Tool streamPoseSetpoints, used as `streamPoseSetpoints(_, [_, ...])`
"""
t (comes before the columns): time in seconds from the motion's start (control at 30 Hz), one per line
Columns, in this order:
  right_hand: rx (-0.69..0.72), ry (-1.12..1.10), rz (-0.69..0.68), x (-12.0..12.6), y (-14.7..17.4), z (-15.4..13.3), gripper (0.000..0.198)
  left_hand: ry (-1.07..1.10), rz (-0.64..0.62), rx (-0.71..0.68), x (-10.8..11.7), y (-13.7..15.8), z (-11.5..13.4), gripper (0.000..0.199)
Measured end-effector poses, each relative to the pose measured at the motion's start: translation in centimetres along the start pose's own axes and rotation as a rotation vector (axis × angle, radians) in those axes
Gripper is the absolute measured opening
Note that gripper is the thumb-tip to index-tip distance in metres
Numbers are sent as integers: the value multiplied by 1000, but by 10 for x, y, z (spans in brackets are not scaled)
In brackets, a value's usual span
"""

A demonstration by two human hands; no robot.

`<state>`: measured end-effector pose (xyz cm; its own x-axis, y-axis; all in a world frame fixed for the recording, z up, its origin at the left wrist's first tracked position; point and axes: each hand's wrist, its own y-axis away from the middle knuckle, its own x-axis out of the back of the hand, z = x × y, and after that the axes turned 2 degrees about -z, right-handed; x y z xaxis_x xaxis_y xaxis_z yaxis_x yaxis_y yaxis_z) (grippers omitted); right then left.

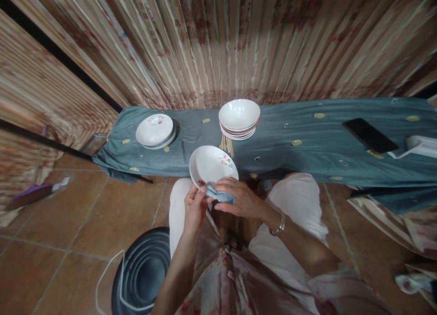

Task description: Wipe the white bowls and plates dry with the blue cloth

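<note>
A white plate (208,165) with a small flower print is held tilted above my lap, close to the bench's front edge. My left hand (196,205) pinches its lower left rim, thumb on the inside. In my right hand (241,199) is a light blue cloth (221,195), pressed against the near rim of the plate. Behind the plate stands a stack of white bowls (239,114), with several wooden chopsticks (226,144) poking out below it. To the left sits a pile of flowered plates (154,130).
A blue-green cloth (290,137) covers the long, low bench. A black phone (369,135) and a white object (421,146) lie at its right. On the tiled floor at lower left is a dark bucket (146,274) with a wire handle. A pleated curtain (218,42) hangs behind.
</note>
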<state>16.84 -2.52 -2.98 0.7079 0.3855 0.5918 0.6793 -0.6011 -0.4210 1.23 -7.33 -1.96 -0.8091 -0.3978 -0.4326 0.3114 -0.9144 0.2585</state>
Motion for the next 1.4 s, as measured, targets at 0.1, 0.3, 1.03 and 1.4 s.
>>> streamPoseSetpoints(0.1, [10, 122, -12, -3, 1, -4, 28, 45, 4, 20, 0, -1, -1, 36])
streamPoseSetpoints(0.3, [49, 345, -90, -2, 7, -17, 23, 64, 26, 58, 3, 0, -5, 38])
streamPoseSetpoints(1.03, [-333, -314, -269, 59, 2, -20, 43, -450, 15, -259, 43, 9, 16, 50])
streamPoseSetpoints(1.4, [-327, -601, -616, 60, -7, -10, 46, -632, -665, 270, 24, 15, 51, 43])
